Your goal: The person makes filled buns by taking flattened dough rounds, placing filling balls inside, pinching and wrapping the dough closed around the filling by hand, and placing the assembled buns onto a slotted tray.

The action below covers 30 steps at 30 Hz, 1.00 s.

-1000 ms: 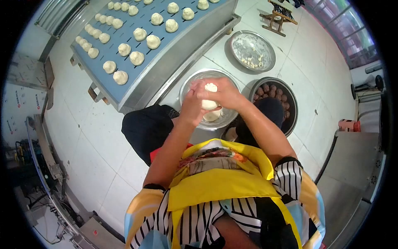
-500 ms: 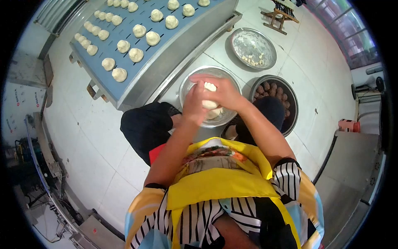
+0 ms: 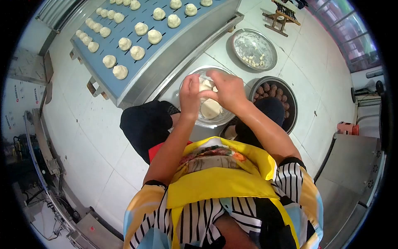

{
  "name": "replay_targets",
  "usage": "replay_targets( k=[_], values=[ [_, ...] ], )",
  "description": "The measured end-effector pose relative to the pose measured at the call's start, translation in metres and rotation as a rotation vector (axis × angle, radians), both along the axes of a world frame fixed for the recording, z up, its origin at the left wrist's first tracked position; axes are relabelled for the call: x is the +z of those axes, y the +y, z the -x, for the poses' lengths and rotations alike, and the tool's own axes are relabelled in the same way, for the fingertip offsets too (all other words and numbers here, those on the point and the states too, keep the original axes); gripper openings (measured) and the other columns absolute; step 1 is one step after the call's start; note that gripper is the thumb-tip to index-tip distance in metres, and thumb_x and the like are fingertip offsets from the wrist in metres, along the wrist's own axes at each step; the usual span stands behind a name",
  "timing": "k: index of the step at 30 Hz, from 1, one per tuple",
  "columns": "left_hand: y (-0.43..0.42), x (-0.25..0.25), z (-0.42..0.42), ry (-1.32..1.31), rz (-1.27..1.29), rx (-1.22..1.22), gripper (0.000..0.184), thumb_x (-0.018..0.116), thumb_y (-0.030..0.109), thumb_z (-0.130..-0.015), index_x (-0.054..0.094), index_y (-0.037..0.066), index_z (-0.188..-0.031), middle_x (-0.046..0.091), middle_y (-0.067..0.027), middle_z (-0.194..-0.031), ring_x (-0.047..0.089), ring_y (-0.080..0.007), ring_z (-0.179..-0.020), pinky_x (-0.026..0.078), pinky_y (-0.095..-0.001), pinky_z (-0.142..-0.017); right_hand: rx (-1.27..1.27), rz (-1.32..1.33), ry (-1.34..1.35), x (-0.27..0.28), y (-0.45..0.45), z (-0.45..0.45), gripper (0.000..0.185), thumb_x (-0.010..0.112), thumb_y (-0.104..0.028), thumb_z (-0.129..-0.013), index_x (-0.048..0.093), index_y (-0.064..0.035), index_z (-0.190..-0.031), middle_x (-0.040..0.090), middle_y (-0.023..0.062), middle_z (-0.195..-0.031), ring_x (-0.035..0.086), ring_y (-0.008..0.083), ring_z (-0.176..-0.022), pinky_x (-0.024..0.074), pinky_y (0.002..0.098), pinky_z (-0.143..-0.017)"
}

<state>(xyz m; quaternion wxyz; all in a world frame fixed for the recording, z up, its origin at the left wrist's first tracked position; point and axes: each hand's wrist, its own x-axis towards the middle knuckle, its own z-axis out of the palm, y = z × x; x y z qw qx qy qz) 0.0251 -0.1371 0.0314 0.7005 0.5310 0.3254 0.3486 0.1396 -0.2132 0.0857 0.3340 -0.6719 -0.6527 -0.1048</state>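
Over a metal bowl (image 3: 183, 88), my left hand (image 3: 190, 95) and my right hand (image 3: 229, 92) face each other with a gap between them. Both hands are open and curved, the fingers pointing away from me and the thumbs close together. White dough (image 3: 210, 109) lies in the bowl just below my hands. More pale dough (image 3: 205, 86) shows through the gap. It seems to lie beneath the hands, though the fingers partly hide it.
Dough balls (image 3: 120, 72) stand in rows on a blue slotted surface (image 3: 89, 68) with a metal frame, ahead to the left. A floury metal basin (image 3: 253, 39) holds scraps. A dark tub (image 3: 295, 106) with brown balls sits by my right knee. A wooden stool (image 3: 282, 18) stands farther off.
My hands were closed together around dough. Now they have come apart and the fingers have loosened, leaving more of the dough in the bowl visible.
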Motion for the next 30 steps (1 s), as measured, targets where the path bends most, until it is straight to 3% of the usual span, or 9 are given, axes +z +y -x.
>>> replay_targets(
  k=[5,8,11,17,19,23,27,28,30],
  values=[
    [0.001,-0.01,-0.003,0.034,-0.143,0.08,0.052,0.035,0.05,-0.098,0.053,0.004,-0.112,0.059,-0.0101,-0.1,0.059,-0.0182,-0.091,0.048,-0.0314,-0.08,0.043,0.033,-0.02,-0.005,0.004,-0.003,0.029,0.065,-0.035,-0.079,0.053,-0.0089,-0.08,0.055,0.0076,-0.066,0.059,0.0288,-0.059,0.0452,0.0377,-0.05],
    [0.009,0.024,0.014,-0.184,0.63,-0.086,0.063,0.031,0.061,-0.094,0.052,0.005,-0.112,0.059,-0.012,-0.102,0.06,-0.0189,-0.098,0.052,-0.0351,-0.078,0.213,0.01,-0.055,0.004,0.003,-0.008,0.025,0.062,-0.031,-0.082,0.052,-0.0095,-0.075,0.056,0.0058,-0.065,0.059,0.0261,-0.057,0.0459,0.0368,-0.049],
    [0.028,-0.005,0.028,-0.541,1.016,-1.048,0.07,0.028,0.068,-0.09,0.05,0.006,-0.113,0.059,-0.0133,-0.105,0.061,-0.02,-0.101,0.055,-0.0372,-0.074,0.328,0.021,-0.104,0.026,0.003,-0.012,0.02,0.062,-0.027,-0.081,0.053,-0.0101,-0.076,0.055,0.0056,-0.064,0.059,0.0258,-0.058,0.0461,0.0366,-0.05],
    [-0.009,0.041,0.009,-0.403,0.347,-0.243,0.078,0.023,0.072,-0.087,0.036,0.011,-0.134,0.049,-0.0155,-0.128,0.058,-0.0282,-0.104,0.053,-0.0436,-0.075,0.342,-0.041,-0.019,0.031,0.005,-0.029,0.018,0.067,-0.018,-0.077,0.054,-0.0071,-0.084,0.051,0.0094,-0.067,0.055,0.0293,-0.06,0.0436,0.0391,-0.052],
    [0.001,0.051,0.028,-0.616,0.773,-0.404,0.078,0.025,0.072,-0.087,0.036,0.011,-0.134,0.05,-0.0145,-0.127,0.057,-0.0284,-0.107,0.054,-0.0455,-0.077,0.433,-0.028,-0.057,0.054,0.004,-0.022,0.019,0.067,-0.017,-0.077,0.055,-0.0067,-0.086,0.052,0.0097,-0.068,0.055,0.0306,-0.061,0.0439,0.0396,-0.054],
    [0.025,-0.018,0.021,-0.841,0.985,-1.082,0.083,0.027,0.075,-0.084,0.04,0.01,-0.133,0.051,-0.0124,-0.126,0.057,-0.0306,-0.108,0.053,-0.0464,-0.08,0.414,0.04,0.012,0.05,0.004,-0.017,0.015,0.065,-0.018,-0.082,0.058,-0.0064,-0.087,0.053,0.0113,-0.07,0.055,0.0306,-0.06,0.0444,0.039,-0.056],
    [0.009,0.038,0.02,-0.043,-0.283,-0.154,0.057,0.071,0.033,-0.079,0.048,0.008,-0.125,0.052,-0.0117,-0.121,0.056,-0.0292,-0.105,0.052,-0.0401,-0.08,0.104,0.107,0.543,0.032,0.003,-0.018,0.018,0.06,-0.019,-0.089,0.057,-0.0022,-0.084,0.054,0.0078,-0.067,0.053,0.0216,-0.055,0.0427,0.0314,-0.052],
    [0.012,0.042,0.016,0.105,-0.88,0.048,0.056,0.076,0.014,-0.068,0.053,0.012,-0.12,0.051,-0.011,-0.12,0.051,-0.0301,-0.108,0.049,-0.0377,-0.084,0.058,0.13,0.788,0.02,0.006,-0.017,0.019,0.06,-0.02,-0.089,0.056,-0.002,-0.083,0.054,0.0056,-0.065,0.053,0.0187,-0.055,0.0424,0.0301,-0.051],
    [0.022,0.033,0.015,0.194,-1.283,0.064,0.057,0.075,0.014,-0.069,0.052,0.015,-0.121,0.047,-0.0128,-0.124,0.048,-0.0329,-0.113,0.044,-0.0409,-0.092,0.012,0.161,1.265,0.007,0.012,-0.015,0.02,0.058,-0.018,-0.091,0.054,-0.002,-0.079,0.05,0.0021,-0.063,0.048,0.0119,-0.052,0.0391,0.0279,-0.049]
  ],
)
